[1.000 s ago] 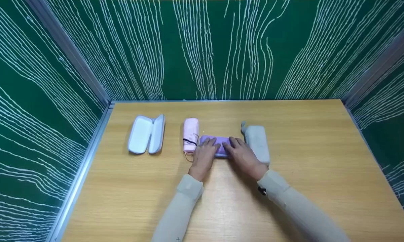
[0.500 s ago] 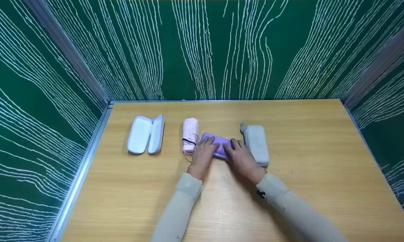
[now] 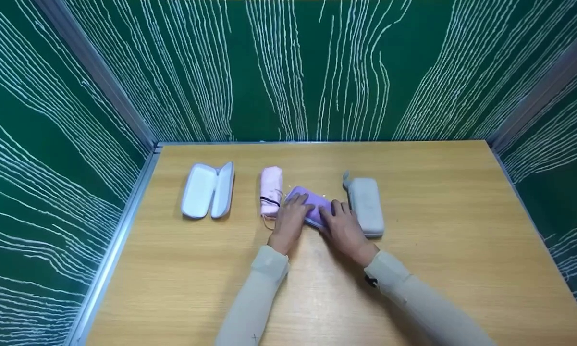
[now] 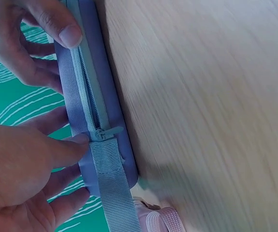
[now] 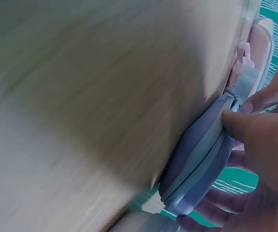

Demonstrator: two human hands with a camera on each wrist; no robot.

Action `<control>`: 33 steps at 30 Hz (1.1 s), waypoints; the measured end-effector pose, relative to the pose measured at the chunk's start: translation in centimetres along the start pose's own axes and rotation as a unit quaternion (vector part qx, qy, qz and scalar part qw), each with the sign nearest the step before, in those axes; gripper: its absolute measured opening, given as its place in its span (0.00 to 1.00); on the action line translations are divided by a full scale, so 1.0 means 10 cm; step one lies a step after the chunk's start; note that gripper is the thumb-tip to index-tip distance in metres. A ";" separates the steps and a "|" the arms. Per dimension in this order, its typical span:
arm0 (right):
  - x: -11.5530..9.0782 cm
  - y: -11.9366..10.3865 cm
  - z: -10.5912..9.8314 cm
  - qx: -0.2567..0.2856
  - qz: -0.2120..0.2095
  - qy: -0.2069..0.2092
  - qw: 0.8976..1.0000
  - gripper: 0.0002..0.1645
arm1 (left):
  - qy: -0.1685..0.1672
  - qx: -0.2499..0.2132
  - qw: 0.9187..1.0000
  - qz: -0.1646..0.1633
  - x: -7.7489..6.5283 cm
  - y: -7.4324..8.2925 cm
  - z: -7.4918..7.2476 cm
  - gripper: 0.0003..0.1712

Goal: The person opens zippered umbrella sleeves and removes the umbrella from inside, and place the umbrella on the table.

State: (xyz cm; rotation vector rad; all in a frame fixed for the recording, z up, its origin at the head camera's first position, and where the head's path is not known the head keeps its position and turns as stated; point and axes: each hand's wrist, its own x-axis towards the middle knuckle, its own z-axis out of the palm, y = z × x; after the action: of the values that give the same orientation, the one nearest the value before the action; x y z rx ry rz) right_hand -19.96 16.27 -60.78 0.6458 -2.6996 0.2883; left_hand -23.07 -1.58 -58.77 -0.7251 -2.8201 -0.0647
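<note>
A purple zip case (image 3: 311, 209) lies slantwise on the table between my hands, its right end nearer to me. My left hand (image 3: 290, 218) holds its left end, with the thumb beside the zip pull (image 4: 103, 134) and a pale ribbed strap (image 4: 114, 179). My right hand (image 3: 344, 228) grips the right end, thumb on the zip side and fingers over the top. The zip tape (image 5: 197, 159) runs along the side facing me, and a narrow gap shows between its teeth in the left wrist view. Just left of the left hand lies a folded pink umbrella (image 3: 271, 192).
A grey zip case (image 3: 366, 206) with a loop lies close to the right hand. Farther left stands an open white glasses case (image 3: 201, 191). Green walls with white lines (image 3: 278, 72) border the wooden table (image 3: 182, 288).
The purple case has turned clockwise: its right end has come toward me and its left end has moved away. My right hand has shifted slightly toward me along with it.
</note>
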 end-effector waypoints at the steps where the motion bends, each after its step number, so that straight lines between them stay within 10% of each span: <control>1: 0.00 0.00 0.00 -0.002 -0.001 0.002 1.000 0.29 | -0.005 -0.005 1.000 -0.001 0.00 0.00 0.00 0.22; 19: -0.07 -0.07 0.02 -0.018 0.014 0.002 1.000 0.33 | 0.001 -0.017 1.000 0.003 -0.04 -0.01 -0.01 0.23; 33: -0.12 -0.19 0.01 -0.033 0.035 0.011 0.999 0.34 | -0.047 -0.129 0.990 -0.018 0.02 -0.04 -0.01 0.21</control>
State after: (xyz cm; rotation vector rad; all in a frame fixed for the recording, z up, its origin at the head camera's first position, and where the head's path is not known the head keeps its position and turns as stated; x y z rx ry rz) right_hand -18.12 15.10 -61.12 0.5257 -2.7027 0.2207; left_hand -23.42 -1.80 -58.60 -0.7483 -2.9489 -0.4180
